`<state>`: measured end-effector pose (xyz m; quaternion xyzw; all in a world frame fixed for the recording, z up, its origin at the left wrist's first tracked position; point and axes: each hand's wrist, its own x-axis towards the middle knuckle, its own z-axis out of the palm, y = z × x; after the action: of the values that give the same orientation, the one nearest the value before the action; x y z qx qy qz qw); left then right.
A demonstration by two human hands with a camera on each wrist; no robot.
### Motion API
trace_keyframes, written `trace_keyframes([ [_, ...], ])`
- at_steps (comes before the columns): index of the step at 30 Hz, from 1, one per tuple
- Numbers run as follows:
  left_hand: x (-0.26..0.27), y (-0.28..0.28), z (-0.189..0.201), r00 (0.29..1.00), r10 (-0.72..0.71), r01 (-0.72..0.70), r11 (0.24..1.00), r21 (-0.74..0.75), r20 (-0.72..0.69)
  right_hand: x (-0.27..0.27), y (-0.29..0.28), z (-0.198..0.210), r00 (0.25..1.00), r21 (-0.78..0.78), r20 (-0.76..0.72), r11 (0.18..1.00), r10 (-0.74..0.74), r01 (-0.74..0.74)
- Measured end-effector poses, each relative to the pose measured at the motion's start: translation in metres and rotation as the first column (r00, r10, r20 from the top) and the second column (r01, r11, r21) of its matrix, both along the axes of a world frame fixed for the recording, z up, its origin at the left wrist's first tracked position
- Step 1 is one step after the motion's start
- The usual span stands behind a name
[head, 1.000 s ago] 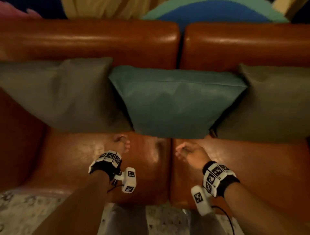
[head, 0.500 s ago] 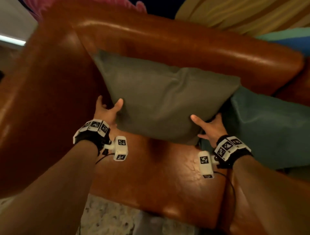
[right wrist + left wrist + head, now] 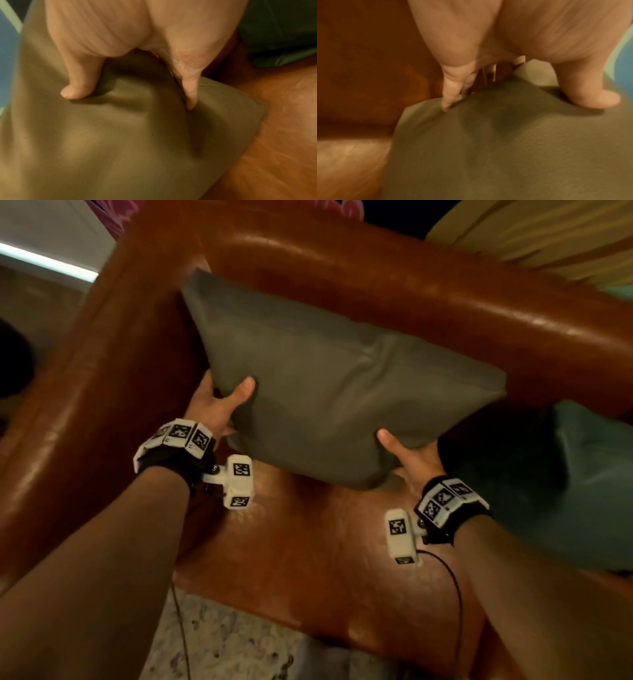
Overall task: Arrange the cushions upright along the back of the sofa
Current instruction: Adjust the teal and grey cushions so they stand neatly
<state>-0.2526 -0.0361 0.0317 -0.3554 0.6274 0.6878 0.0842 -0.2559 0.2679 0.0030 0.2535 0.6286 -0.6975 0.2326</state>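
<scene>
A person grips an olive-grey cushion (image 3: 335,392) at the centre of the head view, its upper edge leaning toward the brown leather sofa (image 3: 394,282) back. The left hand (image 3: 219,409) clamps the cushion's lower left edge, thumb on the front face; the right hand (image 3: 411,457) clamps its lower right corner likewise. Whether the bottom edge touches the seat is hard to tell. A teal cushion (image 3: 582,484) stands at right, just beside it.
</scene>
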Motion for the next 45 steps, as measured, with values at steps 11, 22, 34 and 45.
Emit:
trace_keyframes([
  [11,0.0,0.018,-0.011,0.981,0.132,-0.155,0.975,0.162,0.145,-0.002,0.017,0.012,0.998,0.07,0.063,0.997,0.028,-0.032],
  [22,0.013,0.033,-0.033,0.958,0.285,-0.287,0.944,0.166,0.035,-0.008,0.034,0.008,0.987,0.138,0.121,0.982,0.11,-0.126],
  [34,0.092,0.161,-0.078,0.898,0.167,-0.241,0.961,0.138,0.407,0.077,0.202,-0.025,0.959,0.166,0.246,0.968,0.142,-0.186],
  [45,0.045,0.426,-0.028,0.969,-0.217,0.22,0.975,-0.008,0.118,0.092,0.464,0.01,0.964,0.562,0.252,0.824,-0.084,-0.075],
])
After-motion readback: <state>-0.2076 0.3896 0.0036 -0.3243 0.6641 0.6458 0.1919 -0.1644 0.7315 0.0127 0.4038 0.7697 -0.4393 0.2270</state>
